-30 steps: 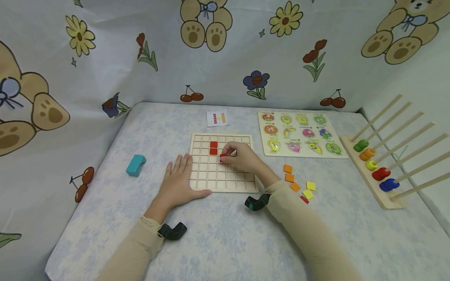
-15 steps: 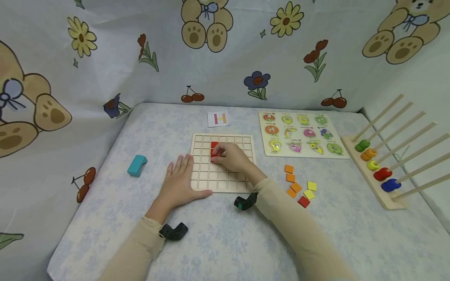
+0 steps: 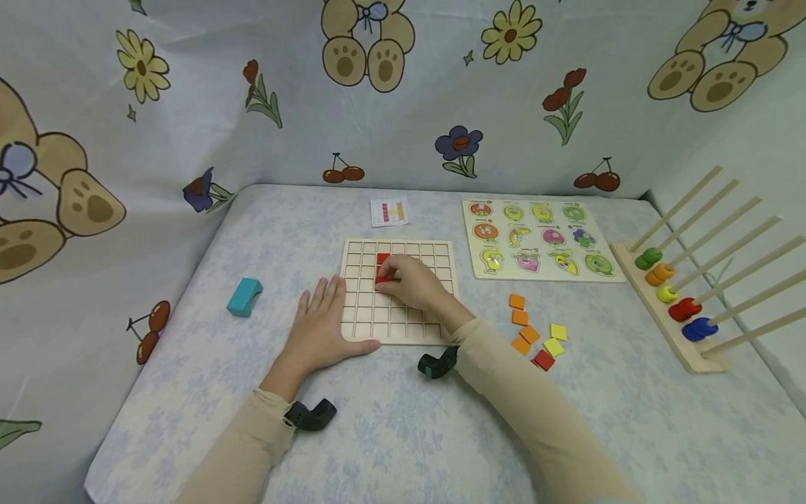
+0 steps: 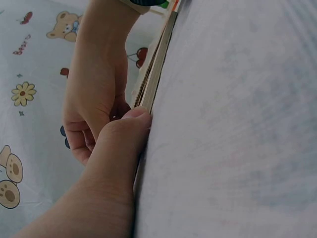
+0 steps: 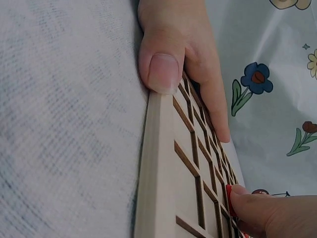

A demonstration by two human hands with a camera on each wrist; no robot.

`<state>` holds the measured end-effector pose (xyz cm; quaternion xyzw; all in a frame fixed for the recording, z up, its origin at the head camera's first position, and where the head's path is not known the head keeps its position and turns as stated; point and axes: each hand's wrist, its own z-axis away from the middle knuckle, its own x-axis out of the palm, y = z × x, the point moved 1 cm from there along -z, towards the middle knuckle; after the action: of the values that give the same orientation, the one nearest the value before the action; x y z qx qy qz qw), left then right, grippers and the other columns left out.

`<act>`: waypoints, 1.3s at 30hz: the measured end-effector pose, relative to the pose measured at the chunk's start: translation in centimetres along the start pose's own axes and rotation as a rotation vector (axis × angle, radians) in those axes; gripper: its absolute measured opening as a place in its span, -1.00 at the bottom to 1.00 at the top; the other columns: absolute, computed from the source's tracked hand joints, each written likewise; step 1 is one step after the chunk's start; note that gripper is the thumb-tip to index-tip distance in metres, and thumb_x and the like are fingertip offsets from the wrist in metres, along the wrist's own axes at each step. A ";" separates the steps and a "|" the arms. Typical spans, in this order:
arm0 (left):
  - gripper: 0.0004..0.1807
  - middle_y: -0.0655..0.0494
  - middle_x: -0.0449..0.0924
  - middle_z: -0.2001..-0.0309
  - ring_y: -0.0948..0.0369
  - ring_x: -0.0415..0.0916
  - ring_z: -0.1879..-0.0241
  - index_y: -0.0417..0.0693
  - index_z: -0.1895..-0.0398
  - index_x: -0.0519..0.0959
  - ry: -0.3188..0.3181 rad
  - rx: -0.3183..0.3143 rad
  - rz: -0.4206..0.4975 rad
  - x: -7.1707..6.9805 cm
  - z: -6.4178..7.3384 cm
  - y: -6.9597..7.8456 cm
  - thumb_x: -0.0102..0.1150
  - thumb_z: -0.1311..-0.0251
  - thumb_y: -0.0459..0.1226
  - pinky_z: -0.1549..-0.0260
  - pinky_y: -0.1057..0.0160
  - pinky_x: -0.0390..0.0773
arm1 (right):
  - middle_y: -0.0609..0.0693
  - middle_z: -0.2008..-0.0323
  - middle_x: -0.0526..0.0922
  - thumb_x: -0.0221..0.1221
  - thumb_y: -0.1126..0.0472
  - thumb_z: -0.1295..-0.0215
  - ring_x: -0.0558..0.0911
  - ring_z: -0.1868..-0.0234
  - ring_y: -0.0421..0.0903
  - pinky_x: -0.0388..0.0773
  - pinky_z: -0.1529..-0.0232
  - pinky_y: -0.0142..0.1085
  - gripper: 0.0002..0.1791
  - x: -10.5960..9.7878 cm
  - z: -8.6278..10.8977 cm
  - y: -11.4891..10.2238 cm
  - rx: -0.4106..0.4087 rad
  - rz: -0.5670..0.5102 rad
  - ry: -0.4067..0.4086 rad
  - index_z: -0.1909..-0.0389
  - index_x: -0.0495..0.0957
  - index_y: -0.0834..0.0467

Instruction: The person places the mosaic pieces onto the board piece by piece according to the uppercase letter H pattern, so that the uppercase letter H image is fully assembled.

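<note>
A wooden grid board (image 3: 368,315) lies flat on the table in front of me. My left hand (image 3: 317,329) rests with straight fingers along its left edge, the thumb at the near left corner. With thumb and fingertips my right hand (image 3: 415,283) pinches a small red square tile (image 5: 230,200) low over the grid. Just beyond it, another red tile (image 3: 383,258) sits in a cell of the same column, partly covered by the right fingers. The left wrist view shows the left thumb (image 4: 126,131) against the board's side.
Loose orange tiles (image 3: 517,302), yellow tiles (image 3: 557,332) and red ones (image 3: 543,360) lie by my right sleeve. A printed pattern card (image 3: 390,212) is behind the board. Fruit puzzle (image 3: 535,273) and peg stand (image 3: 683,336) stand right; a teal block (image 3: 244,297) lies left.
My right hand has carried the red tile leftward to the red column's near end, then stayed there. Loose tiles beside the right sleeve show more fully. The left hand has kept its place.
</note>
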<state>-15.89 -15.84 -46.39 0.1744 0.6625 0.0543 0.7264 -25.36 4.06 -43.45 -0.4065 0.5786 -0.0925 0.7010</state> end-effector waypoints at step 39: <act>0.57 -0.02 -0.33 -0.63 0.00 -0.42 -0.62 -0.09 -0.61 -0.30 0.019 -0.006 0.002 0.5 0.0 0.0 -0.10 0.31 0.72 -0.52 -0.19 -0.33 | -0.13 0.14 0.65 0.25 0.05 -0.36 0.46 0.34 -0.08 0.45 0.34 -0.27 -0.67 -8.1 7.7 3.8 -0.037 0.067 -0.099 -0.09 0.64 0.04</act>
<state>-15.87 -15.71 -46.83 0.1725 0.6690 0.0585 0.7206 -22.37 14.93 -40.08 -0.4039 0.5580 -0.0379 0.7239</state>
